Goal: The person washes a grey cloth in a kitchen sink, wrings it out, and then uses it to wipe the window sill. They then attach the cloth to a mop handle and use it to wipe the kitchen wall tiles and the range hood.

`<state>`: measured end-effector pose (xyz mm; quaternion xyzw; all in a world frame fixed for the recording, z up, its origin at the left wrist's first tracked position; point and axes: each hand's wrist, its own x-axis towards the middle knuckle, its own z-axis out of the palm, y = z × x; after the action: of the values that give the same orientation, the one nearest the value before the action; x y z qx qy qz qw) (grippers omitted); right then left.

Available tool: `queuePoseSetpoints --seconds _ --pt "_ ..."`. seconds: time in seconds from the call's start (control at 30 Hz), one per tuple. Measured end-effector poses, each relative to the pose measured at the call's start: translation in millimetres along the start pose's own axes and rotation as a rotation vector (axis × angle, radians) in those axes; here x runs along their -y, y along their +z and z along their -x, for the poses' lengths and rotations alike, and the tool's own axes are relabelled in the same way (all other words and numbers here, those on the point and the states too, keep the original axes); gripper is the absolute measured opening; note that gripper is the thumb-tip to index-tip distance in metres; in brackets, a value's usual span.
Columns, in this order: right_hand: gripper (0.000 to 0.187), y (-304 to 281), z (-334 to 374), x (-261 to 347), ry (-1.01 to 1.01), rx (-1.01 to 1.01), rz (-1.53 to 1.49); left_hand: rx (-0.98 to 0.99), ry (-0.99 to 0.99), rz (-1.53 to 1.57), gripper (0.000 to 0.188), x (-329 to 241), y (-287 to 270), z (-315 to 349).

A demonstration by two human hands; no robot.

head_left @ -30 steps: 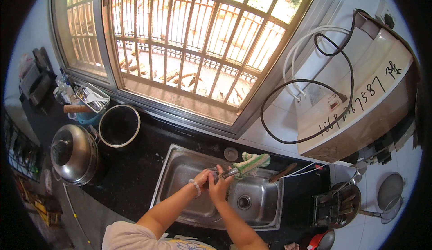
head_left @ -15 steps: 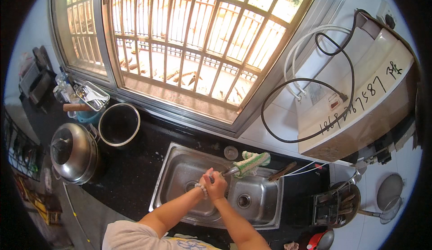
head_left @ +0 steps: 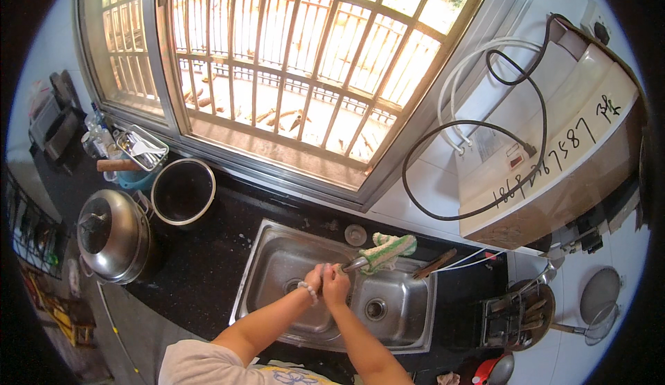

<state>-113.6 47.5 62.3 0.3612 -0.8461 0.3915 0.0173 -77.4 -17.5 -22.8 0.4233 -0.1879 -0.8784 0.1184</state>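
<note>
Sunlit barred window [head_left: 291, 59] backs the dark bench [head_left: 201, 260]. From the head view, I see both hands joined over the steel sink [head_left: 277, 260]: left hand [head_left: 313, 278] and right hand [head_left: 337, 284] touching, fingers curled, contents hidden. A cloth-wrapped tap [head_left: 384, 251] lies just right, slanting up-right. An open pot [head_left: 183, 191] looks empty; the lidded pot [head_left: 113, 235] stays unreadable.

Both forearms reach forward from below and meet in front. The left hand [head_left: 315, 279] and right hand [head_left: 337, 284] press together, fingers curled.
</note>
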Motion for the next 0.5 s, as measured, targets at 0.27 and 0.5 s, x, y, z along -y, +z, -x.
queuePoseSetpoints --seconds 0.27,0.5 --pt "0.036 -7.3 -19.8 -0.5 1.087 0.097 -1.116 0.019 0.538 -0.307 0.055 -5.0 1.5 9.3" --pt "0.027 -11.7 -10.7 -11.9 0.062 0.009 -0.187 0.208 0.160 -0.193 0.036 -21.3 28.5 54.5"
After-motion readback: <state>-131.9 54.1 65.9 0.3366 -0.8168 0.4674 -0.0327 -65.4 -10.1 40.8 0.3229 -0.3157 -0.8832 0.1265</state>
